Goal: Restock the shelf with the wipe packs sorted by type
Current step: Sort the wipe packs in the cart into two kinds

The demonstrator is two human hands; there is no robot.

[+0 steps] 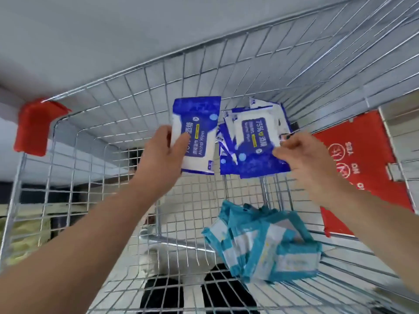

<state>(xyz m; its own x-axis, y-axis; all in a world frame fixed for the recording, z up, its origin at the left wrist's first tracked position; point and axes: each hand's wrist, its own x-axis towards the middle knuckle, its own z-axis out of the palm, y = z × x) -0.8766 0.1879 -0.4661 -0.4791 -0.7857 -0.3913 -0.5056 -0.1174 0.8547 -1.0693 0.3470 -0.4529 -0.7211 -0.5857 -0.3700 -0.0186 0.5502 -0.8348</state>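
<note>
I look down into a wire shopping cart [95, 123]. My left hand [165, 152] grips one dark blue and white alcohol wipe pack [199, 123] by its left edge, lifted above the cart floor. To its right lies a pile of several more dark blue wipe packs [254, 132]; my right hand [301, 155] pinches the top pack of that pile at its right edge. A heap of several teal and white wipe packs [265, 241] lies nearer to me, at the lower right of the cart floor.
The cart has a red corner bumper [36, 125] at the left and a red folding seat flap [360, 164] at the right. Grey floor shows beyond the cart's far wall. Through the mesh below I see tiled floor and dark shoes [226, 293].
</note>
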